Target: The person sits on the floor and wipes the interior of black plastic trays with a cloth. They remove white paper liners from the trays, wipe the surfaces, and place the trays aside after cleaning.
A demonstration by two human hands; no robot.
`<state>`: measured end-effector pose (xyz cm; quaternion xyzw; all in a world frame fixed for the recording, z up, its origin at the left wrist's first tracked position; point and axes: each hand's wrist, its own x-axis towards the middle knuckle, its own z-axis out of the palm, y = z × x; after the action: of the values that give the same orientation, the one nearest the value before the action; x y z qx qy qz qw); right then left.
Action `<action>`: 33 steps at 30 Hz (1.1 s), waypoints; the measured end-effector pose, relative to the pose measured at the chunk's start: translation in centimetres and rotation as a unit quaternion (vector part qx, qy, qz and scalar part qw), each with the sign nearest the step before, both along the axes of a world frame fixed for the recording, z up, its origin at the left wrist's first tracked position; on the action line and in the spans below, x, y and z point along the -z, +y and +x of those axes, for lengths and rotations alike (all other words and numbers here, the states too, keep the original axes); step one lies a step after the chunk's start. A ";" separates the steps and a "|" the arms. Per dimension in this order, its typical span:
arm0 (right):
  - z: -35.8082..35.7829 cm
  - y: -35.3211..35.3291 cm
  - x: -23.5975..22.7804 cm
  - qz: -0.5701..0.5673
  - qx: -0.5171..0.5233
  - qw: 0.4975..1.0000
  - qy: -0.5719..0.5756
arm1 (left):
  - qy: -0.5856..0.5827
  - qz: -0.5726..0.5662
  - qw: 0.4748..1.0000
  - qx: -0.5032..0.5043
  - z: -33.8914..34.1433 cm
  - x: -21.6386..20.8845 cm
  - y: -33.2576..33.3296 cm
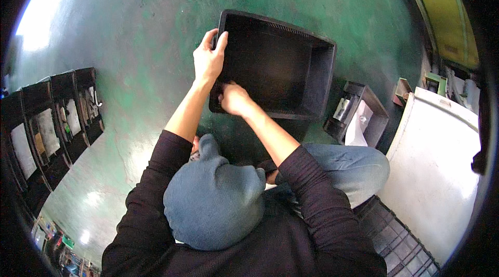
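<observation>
A black rectangular plastic bin point(319, 79) lies on the floor in front of me, its open top facing up and its inside dark. My left hand point(209, 59) grips its left wall, the thumb over the rim and the other fingers outside. At the bin's near left corner, my right hand point(235, 99) is curled closed beside the near wall. Whatever those fingers hold, if anything, is hidden by the hand and the shadow.
To the right stands a smaller dark box point(382, 120) with a white sheet point(358, 125) hanging in it. Beyond it is a white panel point(434, 157); a black grid crate point(397, 240) lies below. Black racks point(47, 84) line the left. Top right is a yellow-green cabinet point(442, 11).
</observation>
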<state>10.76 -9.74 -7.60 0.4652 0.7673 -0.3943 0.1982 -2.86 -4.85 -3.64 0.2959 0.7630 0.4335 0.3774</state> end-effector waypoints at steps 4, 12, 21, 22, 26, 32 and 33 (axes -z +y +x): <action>3.0 5.8 -3.6 -0.018 -0.069 0.994 0.084 | 0.012 0.009 1.000 0.018 0.1 0.0 0.0; 19.2 14.2 -4.2 0.319 -0.349 0.862 -0.183 | 0.033 0.019 0.999 0.000 0.2 0.3 0.1; 21.7 7.8 -2.4 0.144 -0.305 0.934 -0.121 | 0.040 0.016 0.999 0.030 0.7 0.9 0.4; 21.7 8.8 -1.9 0.159 -0.338 0.918 -0.131 | 0.023 0.024 0.999 0.023 0.8 1.1 0.4; 20.8 14.3 -1.3 0.268 -0.333 0.892 -0.145 | 0.000 0.031 0.999 0.033 1.3 1.4 0.5; 9.6 20.6 -2.6 0.478 -0.368 0.787 0.132 | 0.036 0.066 0.997 0.005 2.2 1.5 1.1; 6.3 21.2 -2.2 0.484 -0.425 0.731 0.224 | 0.043 0.057 0.997 0.004 2.3 1.4 1.1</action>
<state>17.07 11.44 -5.41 0.0215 0.9942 0.0634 -0.0845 -0.58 -3.79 -5.04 0.3389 0.7512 0.4615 0.3284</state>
